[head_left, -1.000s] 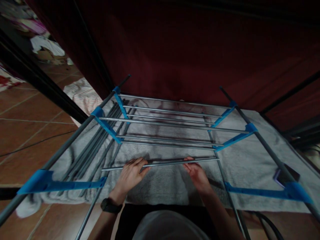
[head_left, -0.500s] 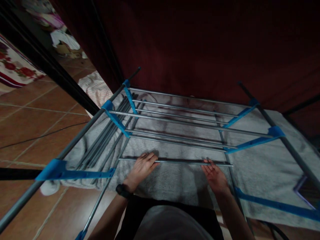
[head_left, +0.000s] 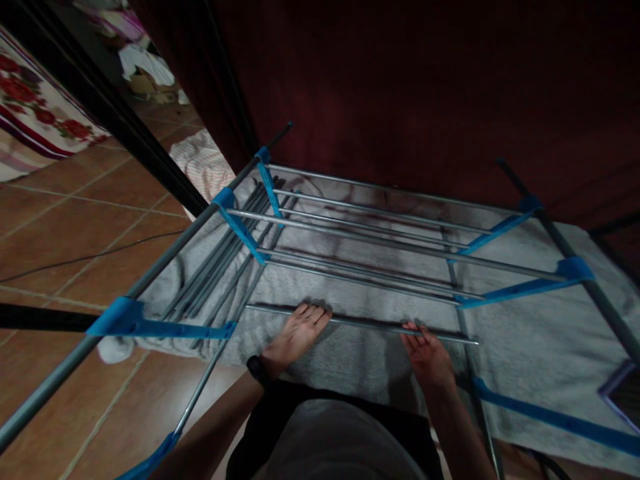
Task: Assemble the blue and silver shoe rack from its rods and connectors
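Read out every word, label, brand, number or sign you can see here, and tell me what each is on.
None: no text can be read in this view.
Blue bracket: no readable lettering.
Metal rod: no readable marking.
Dark wristband: too small and blurred to tell.

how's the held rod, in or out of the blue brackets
Out: the rod shows both its ends, each clear of the blue brackets.

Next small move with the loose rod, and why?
Probably ease the metal rod toward the blue bracket nearest its left end: the left hand grips it, the right hand touches it, no crossbar shows on that bracket, and farther brackets already carry crossbars.
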A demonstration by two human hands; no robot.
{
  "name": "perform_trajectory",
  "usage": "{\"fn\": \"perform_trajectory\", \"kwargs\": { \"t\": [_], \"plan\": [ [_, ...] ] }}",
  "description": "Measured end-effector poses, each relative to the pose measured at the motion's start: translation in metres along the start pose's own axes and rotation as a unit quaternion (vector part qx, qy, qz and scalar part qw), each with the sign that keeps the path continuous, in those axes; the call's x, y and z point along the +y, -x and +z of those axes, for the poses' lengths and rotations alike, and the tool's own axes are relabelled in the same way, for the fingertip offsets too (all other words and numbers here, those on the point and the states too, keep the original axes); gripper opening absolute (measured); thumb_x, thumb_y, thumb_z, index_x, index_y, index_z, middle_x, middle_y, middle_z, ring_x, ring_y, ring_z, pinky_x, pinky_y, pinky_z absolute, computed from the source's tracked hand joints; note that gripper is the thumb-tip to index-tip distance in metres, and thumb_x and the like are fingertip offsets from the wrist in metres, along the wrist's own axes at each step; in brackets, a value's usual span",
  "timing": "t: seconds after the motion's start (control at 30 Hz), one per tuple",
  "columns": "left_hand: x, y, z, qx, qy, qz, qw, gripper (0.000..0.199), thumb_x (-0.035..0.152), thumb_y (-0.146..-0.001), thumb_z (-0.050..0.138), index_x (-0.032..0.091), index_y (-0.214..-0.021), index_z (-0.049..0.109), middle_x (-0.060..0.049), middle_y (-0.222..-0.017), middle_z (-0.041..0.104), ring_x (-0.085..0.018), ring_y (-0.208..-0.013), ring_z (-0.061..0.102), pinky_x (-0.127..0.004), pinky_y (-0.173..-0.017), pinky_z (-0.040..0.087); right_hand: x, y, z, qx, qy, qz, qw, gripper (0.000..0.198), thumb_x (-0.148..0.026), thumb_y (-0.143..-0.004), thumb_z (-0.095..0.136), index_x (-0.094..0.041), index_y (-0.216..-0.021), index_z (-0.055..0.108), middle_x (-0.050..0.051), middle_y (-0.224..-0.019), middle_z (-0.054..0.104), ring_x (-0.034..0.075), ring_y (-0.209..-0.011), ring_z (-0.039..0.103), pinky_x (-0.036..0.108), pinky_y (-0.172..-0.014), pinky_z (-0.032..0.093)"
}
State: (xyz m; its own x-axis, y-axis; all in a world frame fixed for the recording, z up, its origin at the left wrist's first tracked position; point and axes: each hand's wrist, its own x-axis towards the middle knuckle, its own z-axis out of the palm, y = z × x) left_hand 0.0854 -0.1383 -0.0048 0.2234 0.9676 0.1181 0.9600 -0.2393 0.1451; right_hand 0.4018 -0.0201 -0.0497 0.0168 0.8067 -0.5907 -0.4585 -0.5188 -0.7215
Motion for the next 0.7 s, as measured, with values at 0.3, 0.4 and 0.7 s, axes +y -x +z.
{"fn": "perform_trajectory", "kwargs": {
  "t": [0.3,0.4,0.7],
  "plan": [
    [0.009,0.000,0.014,0.008,0.007,-0.017,1.000,0.044,0.007,-0.095,0.042,0.022,-0.134,0.055,-0.005,-0.116,0.067,-0.018,-0.110,0.063,-0.037,-0.109,0.039,0.018,0.000,-0.011,-0.024,0.026,-0.038,0.999,0.012,-0.032,-0.079,0.065,-0.029,-0.090,0.064,0.002,-0.107,0.074,0.020,-0.111,0.070,0.047,-0.107,0.053],
    [0.007,0.001,0.014,0.015,-0.003,-0.001,1.000,0.040,0.007,-0.095,0.044,0.021,-0.131,0.056,-0.004,-0.113,0.067,-0.017,-0.108,0.063,-0.035,-0.107,0.041,0.018,0.003,-0.009,-0.019,0.024,-0.043,0.999,0.016,-0.033,-0.077,0.067,-0.029,-0.092,0.064,0.001,-0.105,0.074,0.019,-0.111,0.070,0.046,-0.108,0.052],
    [0.007,-0.001,0.007,-0.001,-0.040,0.025,0.999,0.038,0.010,-0.096,0.044,0.021,-0.130,0.057,-0.005,-0.113,0.066,-0.018,-0.106,0.061,-0.036,-0.103,0.043,0.005,0.014,-0.010,-0.001,0.004,-0.044,0.999,0.014,-0.028,-0.080,0.062,-0.027,-0.092,0.067,0.003,-0.116,0.073,0.018,-0.114,0.068,0.043,-0.108,0.051]
  ]
}}
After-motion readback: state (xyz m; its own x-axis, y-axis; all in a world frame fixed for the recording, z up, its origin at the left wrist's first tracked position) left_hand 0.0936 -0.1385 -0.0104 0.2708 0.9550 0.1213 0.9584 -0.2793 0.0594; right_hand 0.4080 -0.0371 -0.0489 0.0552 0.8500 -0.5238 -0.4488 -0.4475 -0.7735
